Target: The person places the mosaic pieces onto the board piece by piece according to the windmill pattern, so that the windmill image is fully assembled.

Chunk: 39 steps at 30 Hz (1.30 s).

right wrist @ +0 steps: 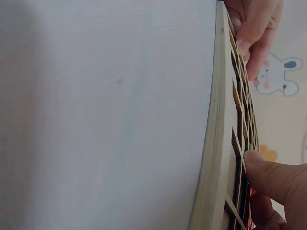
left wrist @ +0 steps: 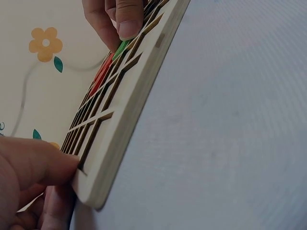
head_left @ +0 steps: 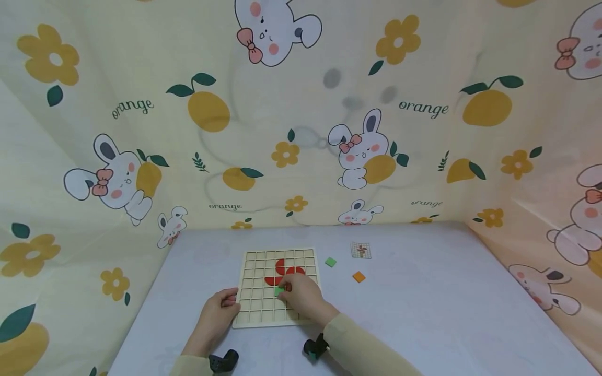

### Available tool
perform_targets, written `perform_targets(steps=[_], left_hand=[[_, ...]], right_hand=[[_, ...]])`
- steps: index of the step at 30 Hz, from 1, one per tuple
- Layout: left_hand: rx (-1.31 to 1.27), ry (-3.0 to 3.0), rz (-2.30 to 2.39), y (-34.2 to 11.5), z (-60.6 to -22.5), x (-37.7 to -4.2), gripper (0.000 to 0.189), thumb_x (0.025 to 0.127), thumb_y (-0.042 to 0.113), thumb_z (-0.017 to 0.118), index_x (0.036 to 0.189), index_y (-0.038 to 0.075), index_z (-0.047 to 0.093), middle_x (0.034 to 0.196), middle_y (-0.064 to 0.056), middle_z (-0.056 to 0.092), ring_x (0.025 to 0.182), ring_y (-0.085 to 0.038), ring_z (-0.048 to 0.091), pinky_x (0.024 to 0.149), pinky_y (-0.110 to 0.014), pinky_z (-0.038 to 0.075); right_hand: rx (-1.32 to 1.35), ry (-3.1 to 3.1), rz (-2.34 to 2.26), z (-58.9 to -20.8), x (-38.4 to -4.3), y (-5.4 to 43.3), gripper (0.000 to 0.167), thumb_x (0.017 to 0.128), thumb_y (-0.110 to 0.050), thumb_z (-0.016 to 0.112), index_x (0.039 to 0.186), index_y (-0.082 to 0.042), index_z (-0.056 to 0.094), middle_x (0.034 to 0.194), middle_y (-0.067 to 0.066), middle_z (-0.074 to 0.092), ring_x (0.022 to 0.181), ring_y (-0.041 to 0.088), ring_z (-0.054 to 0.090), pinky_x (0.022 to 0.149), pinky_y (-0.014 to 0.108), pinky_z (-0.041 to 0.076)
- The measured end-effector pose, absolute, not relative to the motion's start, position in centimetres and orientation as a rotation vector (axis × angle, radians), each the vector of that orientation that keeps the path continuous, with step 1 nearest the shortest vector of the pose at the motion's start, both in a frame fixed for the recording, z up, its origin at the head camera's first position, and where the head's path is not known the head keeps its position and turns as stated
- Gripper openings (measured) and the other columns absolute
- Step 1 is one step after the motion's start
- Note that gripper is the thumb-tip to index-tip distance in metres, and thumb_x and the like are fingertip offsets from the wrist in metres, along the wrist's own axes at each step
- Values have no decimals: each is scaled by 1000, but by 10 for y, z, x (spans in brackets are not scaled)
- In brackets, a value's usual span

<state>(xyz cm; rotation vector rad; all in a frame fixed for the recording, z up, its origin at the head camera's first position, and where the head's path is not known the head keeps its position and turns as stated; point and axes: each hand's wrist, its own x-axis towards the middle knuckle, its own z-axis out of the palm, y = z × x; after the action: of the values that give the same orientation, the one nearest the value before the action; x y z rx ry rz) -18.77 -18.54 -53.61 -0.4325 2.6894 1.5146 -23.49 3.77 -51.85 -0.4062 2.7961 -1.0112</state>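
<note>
A pale wooden grid board [head_left: 256,313] lies on the table, red quarter-round pieces [head_left: 280,267] set in several of its cells. With thumb on top and fingers curled at the side, my left hand [head_left: 218,316] grips the board's left edge; the left wrist view shows that thumb [left wrist: 43,163] by the corner. Over the middle of the grid, my right hand [head_left: 303,298] pinches a green square tile [head_left: 278,291] at a cell just below the red pieces. Fingers cover part of this tile and some red pieces. In the right wrist view only a sliver of green shows beside the thumb [right wrist: 264,172].
Right of the board lie another green tile [head_left: 331,262], an orange tile [head_left: 359,277] and a small gridded card with a pattern [head_left: 360,250]. Black wrist devices [head_left: 316,347] are worn below both hands. A printed curtain [head_left: 301,104] surrounds the table [head_left: 423,313].
</note>
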Motion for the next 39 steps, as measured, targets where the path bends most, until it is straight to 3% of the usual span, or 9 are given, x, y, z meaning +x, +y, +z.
perform_targets(steps=[9,18,31,39], left_hand=[[-465,2662,1512,-187,-538,-187,47,82,3,65,129,0,58,103,-8,57,94,-21,52,77,-32,47],[-437,2689,1503,-188,-537,-188,46,83,4,65,128,1,58,103,-7,57,94,-20,53,80,-34,47],[-437,2688,1489,-186,-538,-188,47,82,4,65,129,0,58,103,-8,57,93,-21,52,80,-35,47],[-426,2696,1493,-187,-539,-189,47,82,4,65,128,-1,58,102,-8,57,93,-21,52,79,-36,47]], right_hand=[[-427,2779,-1064,-520,-235,42,25,82,-26,78,105,-19,72,75,-9,55,69,12,50,56,27,42],[-296,2738,-1252,-510,-248,96,27,86,-31,72,110,-18,69,89,-4,57,77,17,52,59,31,46],[-69,2853,-1238,-514,-261,177,33,83,-30,76,112,-17,70,116,3,60,105,24,54,82,42,48],[33,2776,-1233,-514,-259,216,39,85,-32,74,118,-14,66,120,10,53,102,26,54,75,38,51]])
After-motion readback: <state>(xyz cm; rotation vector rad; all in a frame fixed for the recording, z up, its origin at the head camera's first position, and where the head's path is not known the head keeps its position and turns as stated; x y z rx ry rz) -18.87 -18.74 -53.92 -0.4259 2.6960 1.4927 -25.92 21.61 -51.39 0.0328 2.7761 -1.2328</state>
